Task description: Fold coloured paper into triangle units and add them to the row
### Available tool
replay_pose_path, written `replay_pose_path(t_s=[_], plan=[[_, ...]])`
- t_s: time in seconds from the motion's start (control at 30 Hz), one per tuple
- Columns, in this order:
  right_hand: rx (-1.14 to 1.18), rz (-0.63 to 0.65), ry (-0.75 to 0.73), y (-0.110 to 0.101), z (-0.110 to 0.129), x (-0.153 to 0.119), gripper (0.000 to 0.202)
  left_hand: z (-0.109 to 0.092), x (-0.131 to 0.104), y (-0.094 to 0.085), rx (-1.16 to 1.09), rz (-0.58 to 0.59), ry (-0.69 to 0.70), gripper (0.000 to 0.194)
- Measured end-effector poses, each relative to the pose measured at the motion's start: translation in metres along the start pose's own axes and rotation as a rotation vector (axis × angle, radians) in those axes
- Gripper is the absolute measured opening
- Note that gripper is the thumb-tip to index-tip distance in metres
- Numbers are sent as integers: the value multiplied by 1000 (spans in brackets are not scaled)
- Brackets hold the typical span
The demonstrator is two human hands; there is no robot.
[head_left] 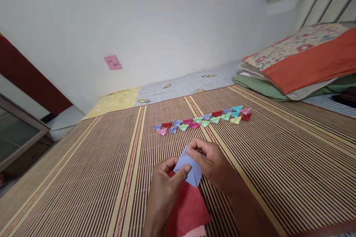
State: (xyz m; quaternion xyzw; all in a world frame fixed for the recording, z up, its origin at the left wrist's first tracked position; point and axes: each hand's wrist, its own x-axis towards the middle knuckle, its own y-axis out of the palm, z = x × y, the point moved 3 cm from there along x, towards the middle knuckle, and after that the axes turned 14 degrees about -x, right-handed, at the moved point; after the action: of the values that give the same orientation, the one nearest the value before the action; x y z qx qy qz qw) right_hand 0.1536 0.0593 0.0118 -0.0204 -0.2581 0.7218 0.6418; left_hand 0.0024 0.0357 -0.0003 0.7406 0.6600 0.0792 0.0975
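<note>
A folded piece of blue-violet paper (194,176) is held between both hands above the mat, with crease lines showing on its face. My left hand (164,189) pinches its lower left side, thumb on top. At its upper right edge, the thumb and fingers of my right hand (210,157) are closed on it. Below the hands lies a stack of paper sheets with a red sheet (191,207) on top and a pink one showing at the bottom. Beyond them, small folded paper pieces (194,125) in several colours form two rows.
A striped bamboo mat (108,170) covers the bed. Folded bedding and an orange floral pillow (308,59) are piled at the right, near a radiator (328,2). A pink note (113,62) is on the white wall. Checked cloth (180,85) lies along the wall.
</note>
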Motion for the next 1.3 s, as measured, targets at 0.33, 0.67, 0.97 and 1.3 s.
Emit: replay_pose_path(t_s=[0.33, 0.67, 0.97, 1.3], plan=[[35, -15, 1, -6, -2, 1, 21, -5, -4, -1, -28, 106, -15, 29], [186, 151, 57, 7, -4, -1, 11, 1, -2, -3, -110, 3, -17, 27], [248, 278, 101, 11, -14, -5, 20, 3, -1, -13, -187, -5, -55, 24], [82, 232, -15, -4, -1, -6, 20, -4, -8, -9, -71, 95, -14, 29]])
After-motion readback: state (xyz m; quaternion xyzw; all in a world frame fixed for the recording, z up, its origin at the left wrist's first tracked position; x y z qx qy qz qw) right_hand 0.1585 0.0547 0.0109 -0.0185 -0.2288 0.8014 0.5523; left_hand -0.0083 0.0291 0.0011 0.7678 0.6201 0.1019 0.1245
